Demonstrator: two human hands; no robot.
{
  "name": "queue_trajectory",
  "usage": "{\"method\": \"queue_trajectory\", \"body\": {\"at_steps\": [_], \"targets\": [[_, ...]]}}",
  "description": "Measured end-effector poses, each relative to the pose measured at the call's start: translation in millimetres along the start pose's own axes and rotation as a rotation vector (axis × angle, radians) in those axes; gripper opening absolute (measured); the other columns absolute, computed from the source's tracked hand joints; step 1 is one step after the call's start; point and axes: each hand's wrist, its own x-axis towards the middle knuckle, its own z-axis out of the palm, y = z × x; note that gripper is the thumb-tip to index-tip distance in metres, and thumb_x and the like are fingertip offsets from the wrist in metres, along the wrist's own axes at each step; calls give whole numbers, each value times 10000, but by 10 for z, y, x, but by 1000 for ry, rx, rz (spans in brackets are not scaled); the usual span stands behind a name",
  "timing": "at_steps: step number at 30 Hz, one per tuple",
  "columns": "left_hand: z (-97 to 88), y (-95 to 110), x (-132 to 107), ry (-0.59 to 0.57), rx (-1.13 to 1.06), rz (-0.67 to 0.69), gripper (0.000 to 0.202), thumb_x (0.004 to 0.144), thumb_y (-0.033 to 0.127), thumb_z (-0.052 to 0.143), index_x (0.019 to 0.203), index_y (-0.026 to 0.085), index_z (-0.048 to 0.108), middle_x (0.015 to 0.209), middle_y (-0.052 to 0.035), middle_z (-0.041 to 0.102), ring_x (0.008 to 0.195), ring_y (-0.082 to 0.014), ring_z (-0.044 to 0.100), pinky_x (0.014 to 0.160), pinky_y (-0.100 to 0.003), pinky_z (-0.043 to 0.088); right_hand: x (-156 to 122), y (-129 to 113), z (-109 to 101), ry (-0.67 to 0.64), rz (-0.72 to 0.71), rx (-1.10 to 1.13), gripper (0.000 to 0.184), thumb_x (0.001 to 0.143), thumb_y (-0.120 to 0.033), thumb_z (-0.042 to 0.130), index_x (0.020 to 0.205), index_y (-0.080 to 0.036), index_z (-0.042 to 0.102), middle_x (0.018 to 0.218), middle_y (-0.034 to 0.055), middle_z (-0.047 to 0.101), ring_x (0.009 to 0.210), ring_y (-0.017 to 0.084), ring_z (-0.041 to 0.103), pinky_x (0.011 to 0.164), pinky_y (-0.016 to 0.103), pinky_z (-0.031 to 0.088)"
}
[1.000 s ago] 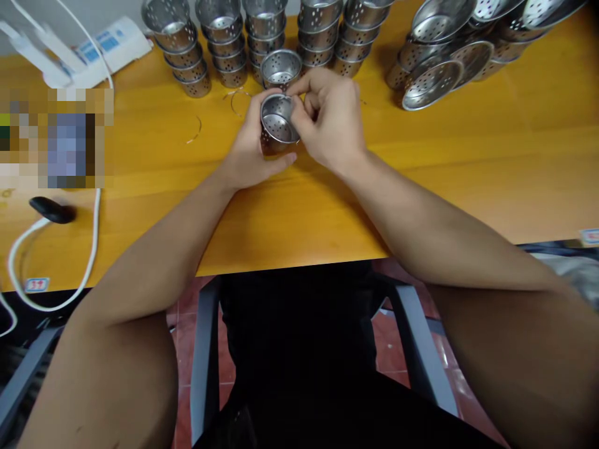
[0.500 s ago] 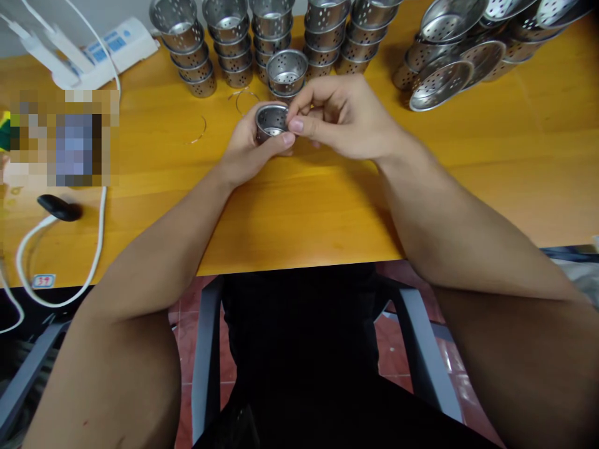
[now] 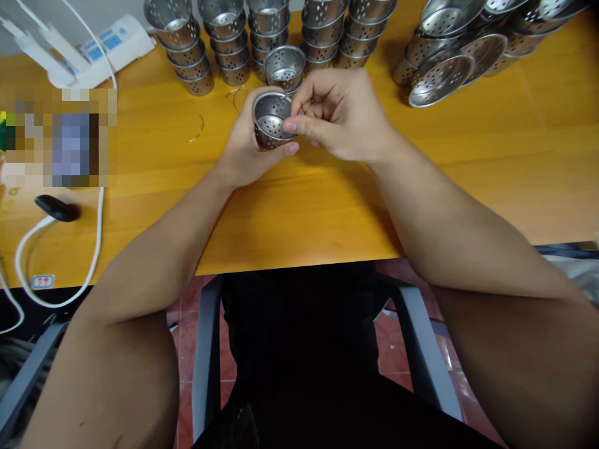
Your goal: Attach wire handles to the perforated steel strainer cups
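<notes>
My left hand [image 3: 248, 146] is wrapped round a small perforated steel cup [image 3: 270, 120], holding it above the yellow table [image 3: 299, 206] with its mouth tilted toward me. My right hand [image 3: 339, 112] is closed, its thumb and forefinger pinching at the cup's right rim; whether something thin lies between them I cannot make out. A single loose cup [image 3: 284, 65] stands just behind my hands. Thin wire rings [image 3: 236, 96] lie on the table beside my left hand.
Several stacks of the same cups [image 3: 262, 31] line the table's far edge. A heap of wider perforated steel bowls [image 3: 458, 43] lies at the far right. At the left are a white power strip [image 3: 100, 47], a white cable [image 3: 96, 243] and a black object [image 3: 56, 207].
My left hand has tilted the cup so its mouth faces me more and raised it slightly. My right hand's pinch stays at the rim.
</notes>
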Motion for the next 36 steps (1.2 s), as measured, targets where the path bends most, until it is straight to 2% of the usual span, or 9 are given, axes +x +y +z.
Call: {"method": "queue_trajectory", "body": {"at_steps": [7,13,17,19,25,28,31,33,36], "targets": [[-18,-89,17,-14,58,-13,974,773,612,1097,1601,534,589,1495,-8,773,1346,-410,745,1169,-610,665,-19,-14,30,24,17,-89,619,1004,-766,1057,906,-241,745,723,-39,596,633,154,482,586,349,322],[30,-134,26,29,46,122,1116,666,810,1096,1613,501,594,1420,-20,766,1236,-381,778,1062,-591,729,-17,-92,42,24,130,-104,629,928,-771,1103,855,-266,736,731,-40,576,640,163,439,633,354,351],[2,-135,16,-5,47,35,947,796,637,1072,1613,534,605,1500,-11,779,1374,-425,746,1171,-624,670,-22,-107,47,14,141,-114,609,931,-737,1115,861,-255,750,741,-40,579,635,153,423,614,349,336],[-22,-150,6,-26,38,50,902,855,575,1032,1637,560,583,1530,11,781,1394,-418,738,1175,-622,651,-34,-94,42,1,114,-99,569,972,-697,1110,884,-253,766,730,-53,578,622,136,435,601,336,319],[-23,-217,-16,-15,50,93,1056,766,600,1096,1666,558,544,1556,6,770,1307,-413,762,1104,-610,683,-76,-21,16,-13,114,-95,577,968,-736,1100,933,-248,794,772,-28,643,653,150,511,616,328,350],[-13,-204,-10,-4,66,105,1069,791,620,1075,1692,554,505,1576,5,767,1354,-421,753,1141,-624,684,-93,-2,33,30,95,-158,597,952,-770,1089,1108,-278,789,898,-5,691,689,178,534,635,345,383],[-1,-172,16,44,55,144,1009,829,642,1032,1682,582,496,1575,13,753,1371,-414,746,1118,-610,707,-119,-29,54,123,45,-263,613,959,-752,1079,1253,-328,748,1172,28,740,732,193,556,677,379,439],[9,-176,38,84,27,176,1013,777,640,1046,1650,581,535,1550,8,746,1323,-406,764,1064,-583,736,-139,-58,55,138,30,-354,541,1003,-741,1036,1253,-350,757,1339,54,730,805,222,611,765,418,526],[11,-251,58,168,13,202,1032,695,671,1054,1609,587,581,1500,20,760,1276,-399,780,1035,-573,753,-164,-84,40,118,11,-472,424,1120,-747,874,1290,-367,796,1448,93,711,973,284,678,892,466,606]]}}
